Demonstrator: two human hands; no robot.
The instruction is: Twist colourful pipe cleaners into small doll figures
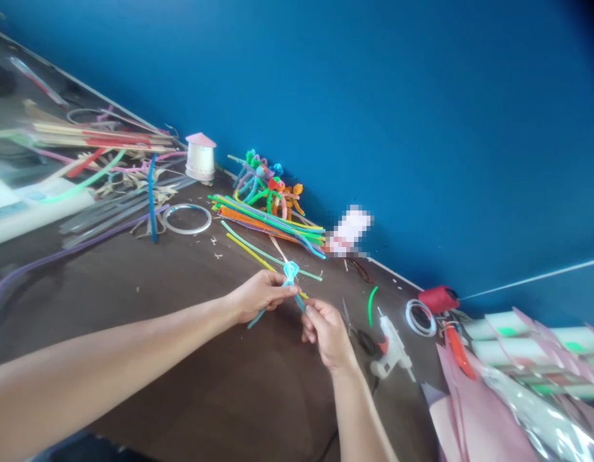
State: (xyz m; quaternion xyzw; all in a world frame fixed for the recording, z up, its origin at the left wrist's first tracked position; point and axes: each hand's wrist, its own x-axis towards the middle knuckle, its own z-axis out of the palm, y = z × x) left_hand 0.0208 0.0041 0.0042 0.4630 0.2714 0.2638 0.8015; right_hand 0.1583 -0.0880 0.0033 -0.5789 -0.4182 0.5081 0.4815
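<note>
Brown tabletop (181, 398) spreading left and near, blue wall (354, 115) at its far edge; left hand (261, 296) pinching a looped blue pipe cleaner (291, 271) (tails (256, 319) splayed) over the tabletop, right hand (327, 330) gripping one tail.

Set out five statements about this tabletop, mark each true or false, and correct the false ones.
1. The left hand holds a light-blue looped piece. True.
2. The glue gun lies to the left of both hands. False: it lies to the right of the right hand.
3. A pink cone-shaped top sits on a white cup. True.
4. The short green strip is in the right hand. False: it lies on the table; the right hand grips a tail of the light-blue looped piece.
5. Neither hand touches the bundle of colored stems. True.
</note>
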